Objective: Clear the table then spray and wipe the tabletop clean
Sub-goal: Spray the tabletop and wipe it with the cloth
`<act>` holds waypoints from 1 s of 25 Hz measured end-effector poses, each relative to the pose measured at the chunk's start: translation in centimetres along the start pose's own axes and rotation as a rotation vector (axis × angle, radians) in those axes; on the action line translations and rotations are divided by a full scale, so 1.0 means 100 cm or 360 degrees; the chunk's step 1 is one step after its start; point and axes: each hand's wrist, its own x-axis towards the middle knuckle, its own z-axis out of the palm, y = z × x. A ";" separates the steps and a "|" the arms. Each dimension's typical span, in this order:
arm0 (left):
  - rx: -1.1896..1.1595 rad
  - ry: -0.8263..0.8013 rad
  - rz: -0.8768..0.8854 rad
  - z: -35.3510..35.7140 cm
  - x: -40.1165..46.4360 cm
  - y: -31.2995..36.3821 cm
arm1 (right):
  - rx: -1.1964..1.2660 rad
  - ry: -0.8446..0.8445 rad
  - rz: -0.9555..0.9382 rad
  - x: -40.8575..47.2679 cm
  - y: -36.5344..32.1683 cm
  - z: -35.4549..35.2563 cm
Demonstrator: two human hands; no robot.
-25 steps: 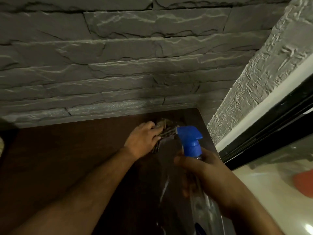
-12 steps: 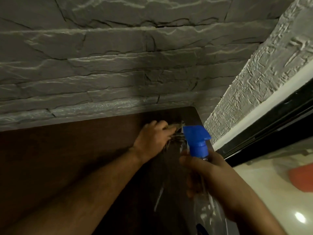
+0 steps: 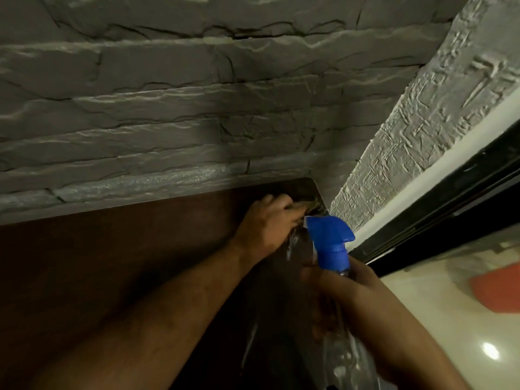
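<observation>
The left hand (image 3: 270, 223) presses a crumpled cloth (image 3: 305, 205) onto the dark tabletop (image 3: 126, 263), fingers curled over it, right in the far corner where the table meets the grey stone wall (image 3: 197, 108). Just beside it, nearer the person, the right hand (image 3: 351, 291) is wrapped around a clear spray bottle (image 3: 332, 243); its blue trigger head rises above that fist.

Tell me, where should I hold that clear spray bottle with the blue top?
Hold the clear plastic spray bottle with the blue trigger top around its narrow neck just under the top, coming from behind, as the right hand does. The nozzle points away toward the wall, so a finger can probably reach the trigger.
</observation>
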 end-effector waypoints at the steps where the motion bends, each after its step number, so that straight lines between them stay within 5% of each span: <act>1: -0.0066 0.0049 -0.0114 -0.003 0.006 -0.001 | 0.0000 0.0010 0.0012 0.000 0.001 -0.001; 3: -0.0156 0.0183 -0.0396 -0.008 0.015 -0.005 | -0.0006 0.0014 -0.0001 0.001 0.003 -0.004; 7: 0.0082 0.0278 -0.0216 -0.005 -0.031 -0.051 | -0.0005 0.0039 0.0026 -0.005 0.006 -0.011; 10: 0.0136 0.0247 -0.0645 -0.022 -0.032 -0.060 | -0.0022 0.0104 -0.0014 -0.009 0.006 -0.016; 14: 0.0135 -0.0003 -0.0083 -0.013 -0.052 -0.004 | 0.0041 0.0213 -0.0029 -0.011 -0.009 -0.021; 18: 0.0099 0.0252 -0.0774 -0.025 -0.074 -0.053 | -0.0029 0.0247 -0.0067 -0.005 -0.024 -0.038; 25: 0.0079 0.0234 -0.0727 -0.029 -0.059 -0.045 | -0.0047 0.0277 -0.0137 -0.006 -0.026 -0.047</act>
